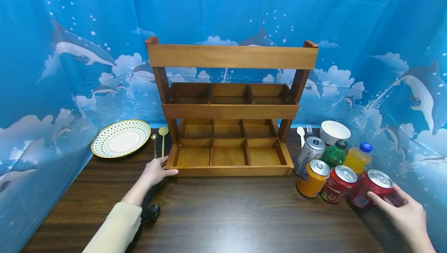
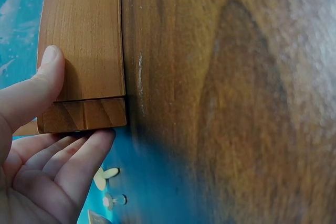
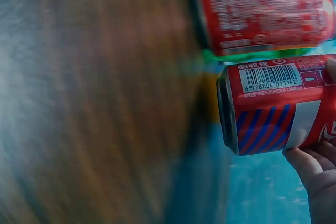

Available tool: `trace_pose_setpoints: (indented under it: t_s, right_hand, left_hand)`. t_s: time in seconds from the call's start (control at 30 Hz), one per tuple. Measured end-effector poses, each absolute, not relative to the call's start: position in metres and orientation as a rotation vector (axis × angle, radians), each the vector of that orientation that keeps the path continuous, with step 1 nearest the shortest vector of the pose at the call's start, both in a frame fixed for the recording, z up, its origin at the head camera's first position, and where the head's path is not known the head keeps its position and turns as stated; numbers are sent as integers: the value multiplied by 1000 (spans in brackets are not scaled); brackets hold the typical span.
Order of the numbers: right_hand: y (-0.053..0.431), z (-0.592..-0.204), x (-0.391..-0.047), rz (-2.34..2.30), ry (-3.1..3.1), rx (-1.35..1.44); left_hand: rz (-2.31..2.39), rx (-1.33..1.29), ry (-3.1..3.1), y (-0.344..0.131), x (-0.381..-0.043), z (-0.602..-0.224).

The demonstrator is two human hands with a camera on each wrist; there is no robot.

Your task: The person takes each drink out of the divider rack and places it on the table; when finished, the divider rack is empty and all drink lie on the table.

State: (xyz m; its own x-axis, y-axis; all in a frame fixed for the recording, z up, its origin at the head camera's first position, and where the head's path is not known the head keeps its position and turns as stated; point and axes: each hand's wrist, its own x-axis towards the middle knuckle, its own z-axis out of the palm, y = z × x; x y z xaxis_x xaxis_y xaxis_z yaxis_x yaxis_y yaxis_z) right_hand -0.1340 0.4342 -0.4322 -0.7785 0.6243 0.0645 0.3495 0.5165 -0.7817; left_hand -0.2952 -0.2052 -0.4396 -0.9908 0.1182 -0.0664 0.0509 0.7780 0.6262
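At the right end of a row of drinks, my right hand (image 1: 405, 211) grips a red Coca-Cola can (image 1: 364, 194), thumb on one side and fingers round the other. The right wrist view shows this can (image 3: 268, 111) with its barcode, beside another red can (image 3: 262, 17). My left hand (image 1: 156, 172) holds the front left corner of a two-tier wooden rack (image 1: 230, 171). In the left wrist view, its thumb lies on the rack's front board (image 2: 84, 35) and its fingers touch the end. The rack's compartments hold nothing.
Near the right hand stand an orange can (image 1: 313, 179), a second red can (image 1: 338, 185), a silver can (image 1: 309, 154), a green bottle (image 1: 334, 155), a yellow drink bottle (image 1: 357, 160) and a white bowl (image 1: 334, 134). A patterned plate (image 1: 120, 138) and gold spoon (image 1: 163, 138) lie left.
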Motion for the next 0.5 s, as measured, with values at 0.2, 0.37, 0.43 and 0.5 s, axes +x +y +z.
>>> trace_pose_setpoints:
  t_s: [0.2,0.37,0.43,0.5]
  right_hand:
    - [437,-450,-134,1243,-2398,-815]
    - [434,-449,-131,1285,-2408,-795]
    - [432,-446,-131,1285,-2430,-786]
    - [431,-445,-132,1290,-2453,-780]
  left_hand:
    - [1015,166,2852,-200,-297,-441]
    - [1012,174,2859,-200,-297,-441]
    - [1008,173,2863,-201,-297,-440]
    - [1003,175,2864,-202,-297,-440]
